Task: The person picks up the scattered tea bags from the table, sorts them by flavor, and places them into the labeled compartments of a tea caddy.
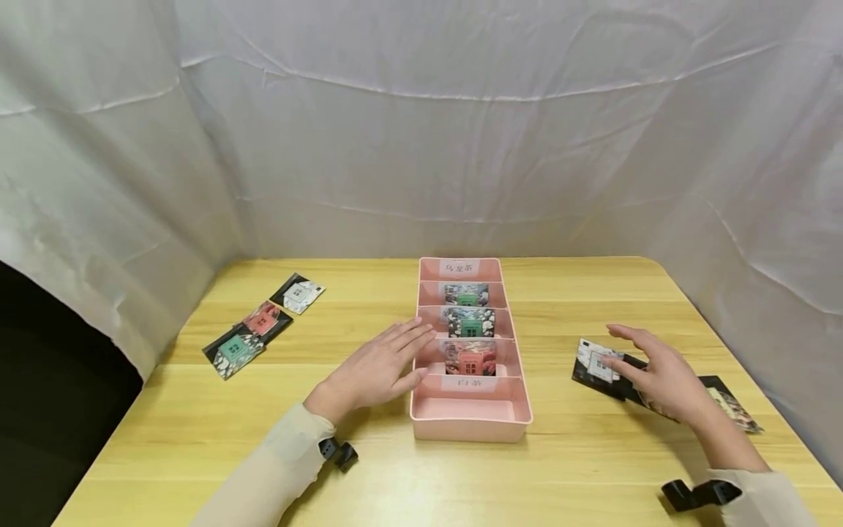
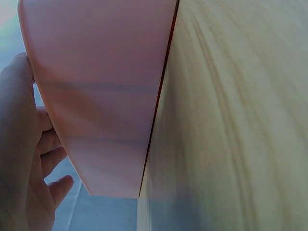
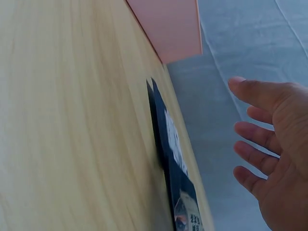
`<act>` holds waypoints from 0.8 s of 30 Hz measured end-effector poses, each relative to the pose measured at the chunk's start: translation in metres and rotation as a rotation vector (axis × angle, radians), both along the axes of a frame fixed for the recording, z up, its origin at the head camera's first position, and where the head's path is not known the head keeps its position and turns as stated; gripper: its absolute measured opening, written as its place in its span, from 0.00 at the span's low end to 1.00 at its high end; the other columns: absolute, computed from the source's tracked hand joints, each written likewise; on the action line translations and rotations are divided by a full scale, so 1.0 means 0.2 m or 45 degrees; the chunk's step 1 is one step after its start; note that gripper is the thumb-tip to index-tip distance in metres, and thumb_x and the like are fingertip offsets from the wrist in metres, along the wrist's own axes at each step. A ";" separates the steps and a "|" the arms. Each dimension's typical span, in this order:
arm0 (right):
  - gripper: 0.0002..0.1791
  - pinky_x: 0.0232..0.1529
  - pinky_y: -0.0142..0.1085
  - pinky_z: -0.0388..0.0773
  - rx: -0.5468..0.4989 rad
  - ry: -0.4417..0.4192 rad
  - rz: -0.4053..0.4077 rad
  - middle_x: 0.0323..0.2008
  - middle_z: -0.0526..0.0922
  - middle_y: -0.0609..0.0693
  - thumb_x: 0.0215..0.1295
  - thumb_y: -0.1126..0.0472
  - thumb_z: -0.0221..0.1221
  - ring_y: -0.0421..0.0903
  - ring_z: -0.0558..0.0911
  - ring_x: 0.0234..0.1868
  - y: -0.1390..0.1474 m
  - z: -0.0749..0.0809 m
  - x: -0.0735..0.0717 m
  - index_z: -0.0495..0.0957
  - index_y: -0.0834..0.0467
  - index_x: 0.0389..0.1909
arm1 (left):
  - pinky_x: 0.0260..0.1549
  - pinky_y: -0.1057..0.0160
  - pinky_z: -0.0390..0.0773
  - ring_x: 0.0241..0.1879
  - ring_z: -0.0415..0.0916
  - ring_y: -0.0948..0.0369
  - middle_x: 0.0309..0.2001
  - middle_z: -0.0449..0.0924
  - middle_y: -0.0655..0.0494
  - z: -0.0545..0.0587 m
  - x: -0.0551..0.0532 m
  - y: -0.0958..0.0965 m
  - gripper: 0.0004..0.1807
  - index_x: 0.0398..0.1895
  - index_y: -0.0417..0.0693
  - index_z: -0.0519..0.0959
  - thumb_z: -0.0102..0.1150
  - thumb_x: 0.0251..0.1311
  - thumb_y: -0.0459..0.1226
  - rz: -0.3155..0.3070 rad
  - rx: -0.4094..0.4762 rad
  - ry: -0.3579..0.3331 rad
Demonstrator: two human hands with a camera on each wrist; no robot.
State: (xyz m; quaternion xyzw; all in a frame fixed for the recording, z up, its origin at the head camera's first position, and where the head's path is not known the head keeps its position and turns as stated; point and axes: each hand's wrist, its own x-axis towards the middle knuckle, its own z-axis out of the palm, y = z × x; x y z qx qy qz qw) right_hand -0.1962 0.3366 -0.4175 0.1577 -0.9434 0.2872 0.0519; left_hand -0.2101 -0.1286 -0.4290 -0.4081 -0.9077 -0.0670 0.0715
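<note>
A pink divided box (image 1: pixel 471 432) stands on the table, holding a red tea sachet (image 1: pixel 484 353) and two green-labelled tea sachets (image 1: pixel 471 313) in separate compartments. My left hand (image 1: pixel 378 366) rests at its left rim, fingers extended; the left wrist view shows this hand (image 2: pixel 21 144) along the box edge (image 2: pixel 98 110). On the right, my right hand (image 1: pixel 661 373) hovers over a white-labelled tea sachet (image 1: pixel 593 356) and an overlapping dark one partly hidden beneath the hand. In the right wrist view its fingers (image 3: pixel 257 134) are spread, apart from the sachets (image 3: pixel 175 144).
Left on the table lie a white-labelled sachet (image 1: pixel 298 294), a red one (image 1: pixel 263 320) and a green-labelled one (image 1: pixel 233 351). Another sachet (image 1: pixel 731 402) with a cream label lies by the right table edge. White cloth (image 1: pixel 461 161) hangs around the table's back and sides.
</note>
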 end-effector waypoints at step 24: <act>0.45 0.54 0.72 0.60 0.091 -0.149 -0.004 0.67 0.62 0.71 0.62 0.42 0.64 0.75 0.60 0.64 0.10 -0.13 -0.06 0.60 0.63 0.72 | 0.73 0.56 0.46 0.75 0.44 0.53 0.75 0.54 0.47 -0.01 0.00 0.00 0.36 0.76 0.42 0.55 0.33 0.74 0.55 -0.006 0.017 0.013</act>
